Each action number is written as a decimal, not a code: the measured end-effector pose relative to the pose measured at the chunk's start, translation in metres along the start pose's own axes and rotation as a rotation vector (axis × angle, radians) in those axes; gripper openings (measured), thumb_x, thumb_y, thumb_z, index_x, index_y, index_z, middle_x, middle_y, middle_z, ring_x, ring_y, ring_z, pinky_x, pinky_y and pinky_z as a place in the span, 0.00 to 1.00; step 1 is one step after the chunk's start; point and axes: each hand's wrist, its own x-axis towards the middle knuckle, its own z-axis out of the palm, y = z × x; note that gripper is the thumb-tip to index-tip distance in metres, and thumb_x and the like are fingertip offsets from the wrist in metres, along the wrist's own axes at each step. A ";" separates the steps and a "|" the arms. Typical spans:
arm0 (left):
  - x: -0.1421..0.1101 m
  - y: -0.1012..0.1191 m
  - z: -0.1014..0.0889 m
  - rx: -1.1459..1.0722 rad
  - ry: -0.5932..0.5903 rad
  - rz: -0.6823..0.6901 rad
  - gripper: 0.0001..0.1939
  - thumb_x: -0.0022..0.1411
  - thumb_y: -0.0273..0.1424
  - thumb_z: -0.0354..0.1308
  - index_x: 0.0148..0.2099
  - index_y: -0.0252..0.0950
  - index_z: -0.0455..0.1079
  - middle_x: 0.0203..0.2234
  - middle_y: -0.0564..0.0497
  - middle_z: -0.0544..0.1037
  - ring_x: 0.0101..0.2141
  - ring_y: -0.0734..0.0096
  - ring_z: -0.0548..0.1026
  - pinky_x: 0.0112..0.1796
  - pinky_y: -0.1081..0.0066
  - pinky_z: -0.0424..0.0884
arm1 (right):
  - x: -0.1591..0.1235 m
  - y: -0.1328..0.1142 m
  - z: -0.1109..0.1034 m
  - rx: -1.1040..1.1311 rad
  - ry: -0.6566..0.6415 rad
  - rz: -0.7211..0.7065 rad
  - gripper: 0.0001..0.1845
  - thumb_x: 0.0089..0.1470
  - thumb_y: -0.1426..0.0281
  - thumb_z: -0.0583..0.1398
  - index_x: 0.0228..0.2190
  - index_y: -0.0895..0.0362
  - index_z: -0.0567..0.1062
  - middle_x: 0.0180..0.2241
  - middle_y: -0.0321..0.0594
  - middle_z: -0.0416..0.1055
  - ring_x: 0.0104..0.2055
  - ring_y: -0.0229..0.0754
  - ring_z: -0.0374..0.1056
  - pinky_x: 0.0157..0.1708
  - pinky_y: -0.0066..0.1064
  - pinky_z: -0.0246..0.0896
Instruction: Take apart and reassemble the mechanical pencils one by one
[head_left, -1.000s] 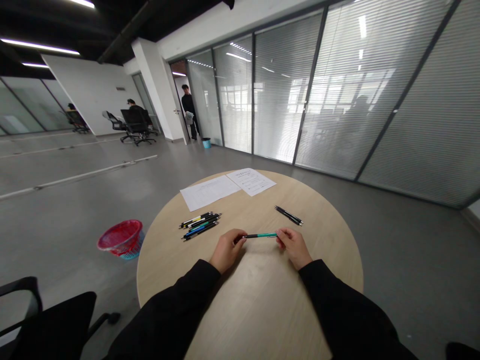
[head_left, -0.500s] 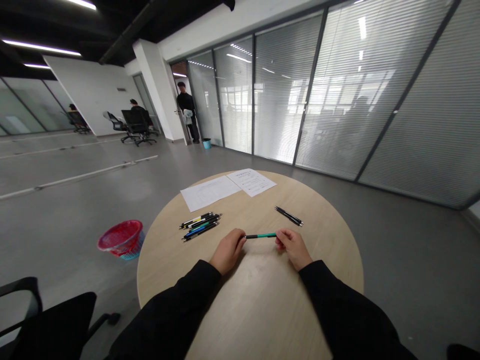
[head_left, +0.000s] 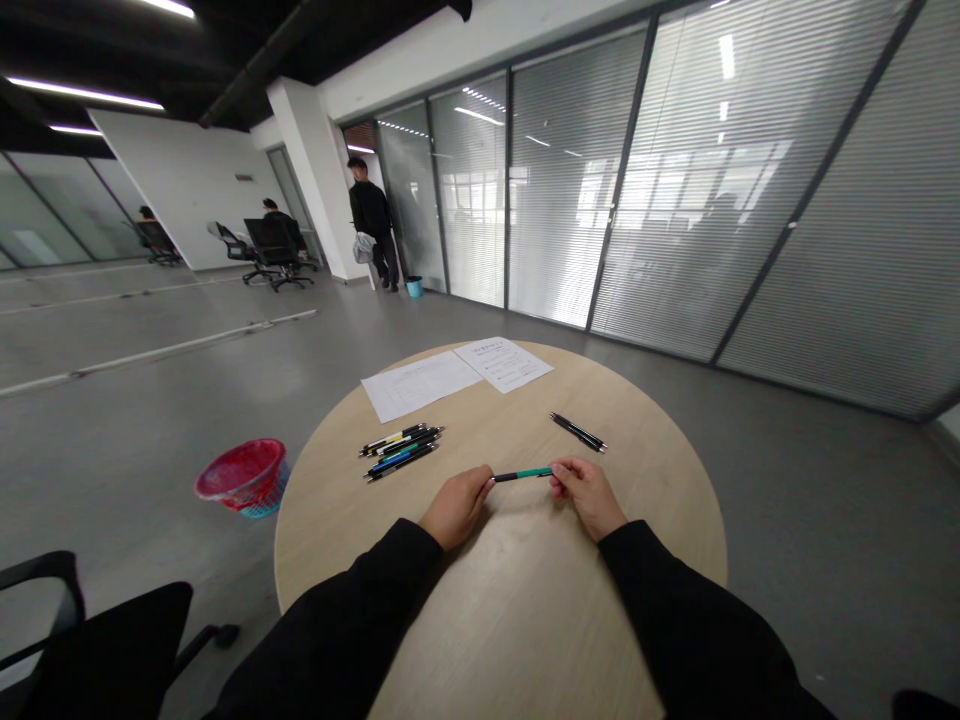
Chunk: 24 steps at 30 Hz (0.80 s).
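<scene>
Between my two hands a green and black pen is held nearly level above the round wooden table. My left hand pinches its black end, and my right hand grips the green end between thumb and fingers. The very ends of the pen are hidden by my fingertips. A pile of several pens, with black, yellow, blue and green parts, lies to the left of my left hand. Beyond my right hand, two dark pens lie side by side.
Two printed paper sheets lie at the table's far edge. A red-lined basket stands on the floor at left, near a black chair. A person in dark clothes is by the doorway, beside a blue bin.
The pen has tilted slightly, its black end a little lower, as my left hand dipped. My right hand is nearly unchanged. The person at the doorway has stepped forward and turned.
</scene>
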 end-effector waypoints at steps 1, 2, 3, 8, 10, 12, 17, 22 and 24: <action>0.000 0.001 -0.001 -0.033 0.001 -0.006 0.19 0.73 0.39 0.40 0.34 0.39 0.65 0.27 0.50 0.71 0.29 0.66 0.68 0.34 0.69 0.62 | 0.000 -0.001 0.000 0.011 0.001 0.004 0.26 0.38 0.50 0.71 0.29 0.60 0.76 0.21 0.36 0.72 0.20 0.35 0.66 0.20 0.27 0.64; 0.000 0.002 -0.002 -0.072 0.003 -0.012 0.19 0.73 0.39 0.40 0.33 0.39 0.65 0.27 0.51 0.71 0.28 0.66 0.68 0.34 0.69 0.62 | 0.000 -0.001 0.001 0.020 0.001 0.009 0.27 0.38 0.51 0.71 0.29 0.60 0.76 0.21 0.36 0.72 0.20 0.35 0.66 0.20 0.27 0.64; 0.000 0.003 -0.002 -0.113 0.010 -0.019 0.19 0.72 0.40 0.41 0.32 0.38 0.65 0.26 0.51 0.71 0.28 0.67 0.68 0.33 0.69 0.61 | -0.001 -0.002 0.001 0.026 0.000 0.012 0.27 0.37 0.51 0.72 0.30 0.60 0.76 0.20 0.36 0.72 0.20 0.35 0.66 0.21 0.27 0.64; 0.001 0.006 -0.003 -0.255 0.067 -0.066 0.22 0.71 0.45 0.43 0.28 0.38 0.65 0.22 0.54 0.68 0.25 0.69 0.65 0.31 0.70 0.60 | -0.001 -0.003 0.002 0.015 0.000 -0.004 0.25 0.39 0.52 0.71 0.30 0.60 0.77 0.21 0.36 0.73 0.21 0.36 0.67 0.22 0.28 0.66; 0.001 0.004 -0.001 -0.288 0.086 -0.103 0.25 0.70 0.46 0.44 0.26 0.37 0.64 0.20 0.55 0.67 0.24 0.70 0.63 0.29 0.71 0.59 | -0.001 -0.003 0.001 0.000 -0.010 -0.009 0.25 0.39 0.52 0.71 0.31 0.60 0.77 0.22 0.37 0.74 0.22 0.36 0.68 0.23 0.29 0.66; 0.002 0.002 0.000 -0.331 0.100 -0.156 0.27 0.69 0.48 0.44 0.24 0.37 0.63 0.18 0.55 0.65 0.23 0.71 0.62 0.28 0.71 0.58 | -0.002 -0.002 0.001 -0.017 -0.022 -0.019 0.25 0.40 0.53 0.71 0.32 0.60 0.77 0.23 0.38 0.74 0.23 0.36 0.68 0.24 0.29 0.67; 0.002 -0.003 0.004 -0.448 0.038 -0.276 0.32 0.69 0.51 0.40 0.20 0.36 0.62 0.14 0.56 0.60 0.18 0.74 0.58 0.25 0.71 0.57 | -0.002 -0.003 0.001 -0.041 -0.013 -0.046 0.25 0.42 0.52 0.70 0.33 0.60 0.77 0.23 0.38 0.75 0.23 0.37 0.69 0.25 0.30 0.68; 0.001 -0.005 0.008 -0.559 0.105 -0.270 0.23 0.67 0.50 0.47 0.33 0.36 0.66 0.19 0.57 0.65 0.19 0.75 0.63 0.23 0.74 0.59 | -0.002 -0.003 0.001 -0.046 0.003 -0.048 0.25 0.41 0.52 0.70 0.32 0.60 0.77 0.23 0.38 0.75 0.23 0.38 0.69 0.26 0.31 0.69; 0.002 -0.006 0.009 -0.626 0.137 -0.245 0.18 0.65 0.47 0.53 0.38 0.36 0.65 0.22 0.58 0.66 0.21 0.76 0.65 0.23 0.75 0.60 | -0.002 -0.003 0.000 -0.042 0.005 -0.050 0.25 0.42 0.52 0.70 0.32 0.60 0.77 0.23 0.38 0.75 0.24 0.38 0.69 0.26 0.31 0.69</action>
